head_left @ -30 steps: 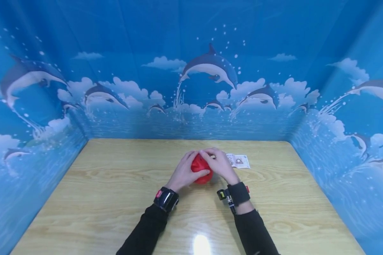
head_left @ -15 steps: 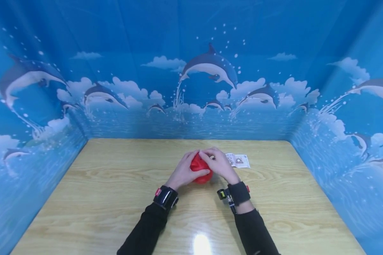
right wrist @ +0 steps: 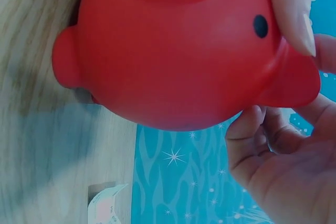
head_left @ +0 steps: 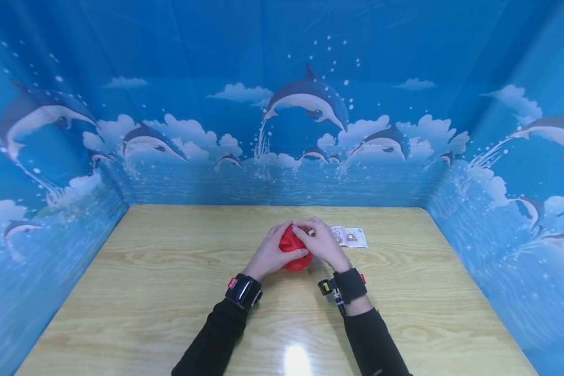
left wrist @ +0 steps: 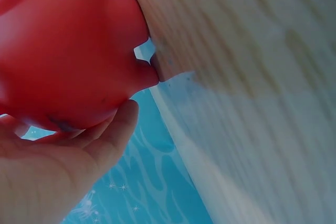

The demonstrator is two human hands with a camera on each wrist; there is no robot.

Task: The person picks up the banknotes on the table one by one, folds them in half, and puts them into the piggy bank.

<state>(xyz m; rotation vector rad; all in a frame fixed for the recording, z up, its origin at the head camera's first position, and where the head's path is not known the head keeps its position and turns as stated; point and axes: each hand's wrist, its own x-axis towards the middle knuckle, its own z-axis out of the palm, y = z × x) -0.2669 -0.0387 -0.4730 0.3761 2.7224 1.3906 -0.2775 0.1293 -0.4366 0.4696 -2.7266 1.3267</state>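
A red piggy bank (head_left: 290,242) stands on the wooden table; its eye, ear and stubby feet show in the right wrist view. My left hand (head_left: 269,255) grips it from the left, with the thumb laid across its near side. In the left wrist view the left hand (left wrist: 63,166) lies against the rounded red body. From the right, my right hand (head_left: 324,243) reaches to the top of the bank with bent fingers. The right wrist view puts the right hand (right wrist: 294,156) close by the ear (right wrist: 294,85); whether its fingertips pinch anything is hidden.
Printed paper that looks like banknotes (head_left: 355,237) lies on the table just right of the right hand. A blue dolphin-printed curtain (head_left: 282,177) borders the wooden tabletop (head_left: 169,271) at the back and on both sides.
Hardly anything differs. Both hands stay at the piggy bank, and the whole head view has shifted very slightly.
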